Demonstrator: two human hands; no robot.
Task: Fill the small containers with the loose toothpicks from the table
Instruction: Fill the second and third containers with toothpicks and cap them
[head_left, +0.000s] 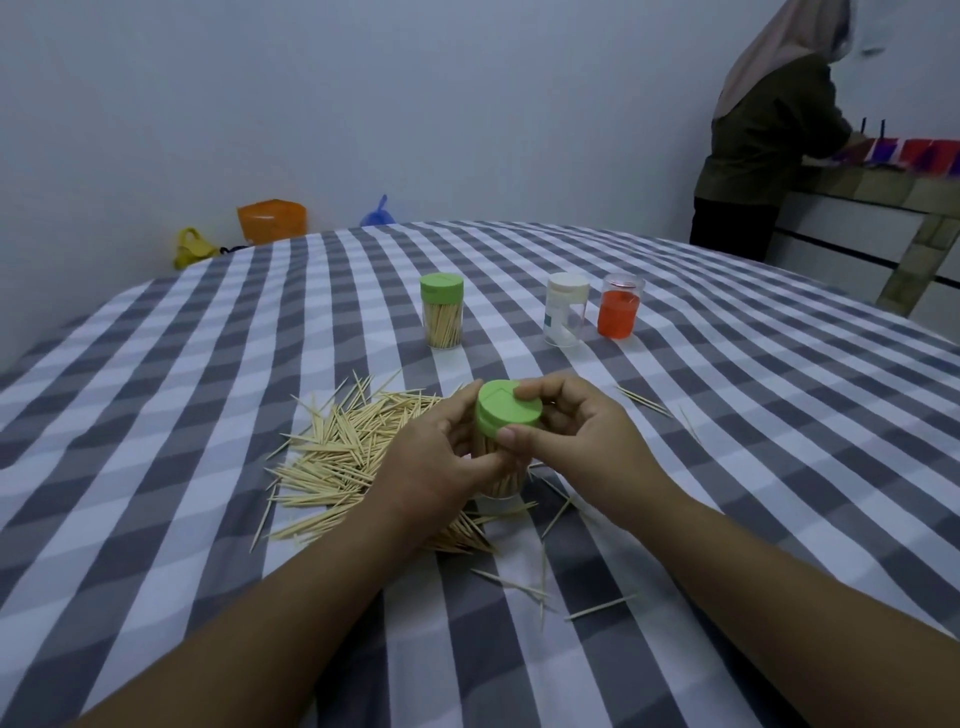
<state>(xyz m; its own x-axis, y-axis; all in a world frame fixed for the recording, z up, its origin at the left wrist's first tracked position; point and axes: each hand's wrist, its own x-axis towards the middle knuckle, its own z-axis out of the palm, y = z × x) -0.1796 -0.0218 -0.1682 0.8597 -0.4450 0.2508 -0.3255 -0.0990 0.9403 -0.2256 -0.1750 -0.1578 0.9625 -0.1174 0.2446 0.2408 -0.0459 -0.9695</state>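
- Green is what your hands meet on: the green lid (500, 410) sits on top of the clear toothpick container (501, 480) you hold upright just above the checked tablecloth (727, 415).
- Your left hand (436, 462) wraps the container's body from the left, fingers curled round it; your right hand (566, 421) pinches the lid, thumb on its near edge and fingers over its far edge.
- The container's long axis stands vertical, so the lid lies straight above the left hand's grip, and the right hand is the nearer one to turn or press it.
- Toothpicks fill the container as far as its wall shows between your fingers.
- The pile of loose toothpicks (353, 457) lies to the left of and beneath your left hand, with strays (597, 608) scattered to the right and toward you.
- Farther back stand a filled green-lidded container (442, 312), a white-lidded container (566, 309) that looks empty, and a clear container holding an orange lid (620, 306).
- Most of the held container is hidden by your hands; the lid seems slightly tilted, perhaps not fully seated, though you cannot tell for sure.
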